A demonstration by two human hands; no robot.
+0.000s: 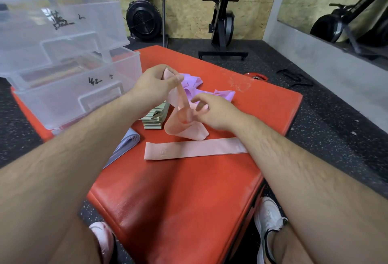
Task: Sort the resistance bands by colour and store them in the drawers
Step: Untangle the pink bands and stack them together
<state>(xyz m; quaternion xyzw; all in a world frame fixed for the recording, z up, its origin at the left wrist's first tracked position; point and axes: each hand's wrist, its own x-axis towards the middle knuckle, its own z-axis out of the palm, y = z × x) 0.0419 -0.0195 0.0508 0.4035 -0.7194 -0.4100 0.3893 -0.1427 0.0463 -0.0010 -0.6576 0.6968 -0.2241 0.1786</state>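
My left hand (154,84) pinches the top end of a thin pink band (182,130) and lifts it above the red mat (189,190). My right hand (212,111) grips the same band lower down, its fingers curled into the loop. A flat pink fabric band (193,150) lies on the mat just below. Purple bands (210,93) lie crumpled behind my hands. A folded stack of green bands (155,116) sits beside them. A lilac-blue band (126,144) lies at the left, partly under my left forearm.
A clear plastic drawer unit (63,38) stands at the left on the mat, its lower drawer (84,87) pulled open. Gym machines stand by the far wooden wall. A red weight plate (257,77) lies past the mat. My shoes sit at the mat's near edge.
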